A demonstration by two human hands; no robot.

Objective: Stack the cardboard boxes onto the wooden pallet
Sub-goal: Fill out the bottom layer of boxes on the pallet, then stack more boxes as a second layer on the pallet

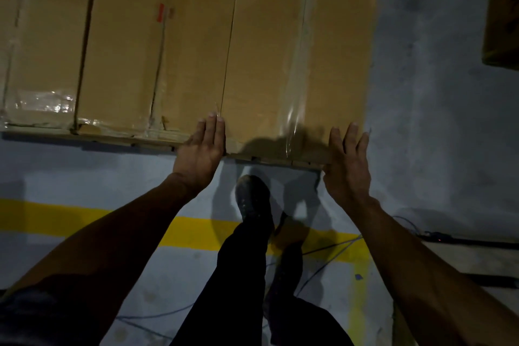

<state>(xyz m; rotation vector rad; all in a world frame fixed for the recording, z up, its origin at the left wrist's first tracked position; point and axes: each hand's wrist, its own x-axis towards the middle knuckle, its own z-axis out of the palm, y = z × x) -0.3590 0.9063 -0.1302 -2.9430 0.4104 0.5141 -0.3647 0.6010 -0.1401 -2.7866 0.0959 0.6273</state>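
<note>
Three long taped brown cardboard boxes point(168, 45) lie side by side on the low wooden pallet point(157, 140); left hand point(203, 149) and right hand point(346, 160) press flat, fingers straight, against the rightmost box's near end, so this looks like final alignment, remaining boxes unknown.

The boxes point(191, 45) are matt brown cardboard, a little creased and torn at the near edge, with seams sealed in glossy clear tape point(295, 109) that catches the light. Under them shows a strip of rough pale wood, the pallet point(269, 160). The floor point(438, 93) is dull grey painted concrete, blotchy, crossed by a matt yellow line point(56, 218). The trousers point(244, 261) are dark cloth.
</note>
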